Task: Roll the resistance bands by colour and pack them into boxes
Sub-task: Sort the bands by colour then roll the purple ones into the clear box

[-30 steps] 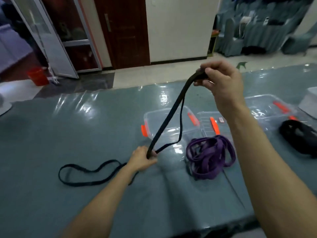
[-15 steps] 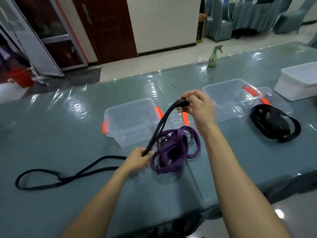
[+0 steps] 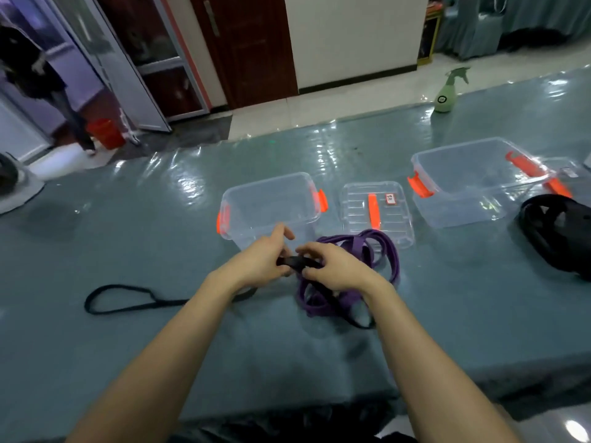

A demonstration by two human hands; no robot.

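A long black band (image 3: 128, 306) trails left across the teal table, and its near end is bunched between my hands. My left hand (image 3: 262, 260) and my right hand (image 3: 332, 266) both pinch that folded end just above the table. A loose heap of purple bands (image 3: 377, 251) lies under and behind my right hand. Behind my hands stands a clear box (image 3: 271, 203) with orange clips. Its lid (image 3: 375, 209) lies flat to the right. A second clear box (image 3: 473, 180) stands further right, with a pile of black bands (image 3: 559, 231) beside it.
A green spray bottle (image 3: 447, 91) stands at the table's far edge. The table's near edge (image 3: 287, 407) runs just below my forearms. A second lid (image 3: 569, 174) lies behind the right box. A person stands by the glass door at far left.
My right hand has come down from chest height to meet my left hand at the table, folding the black band's raised stretch into a short bunch between them.
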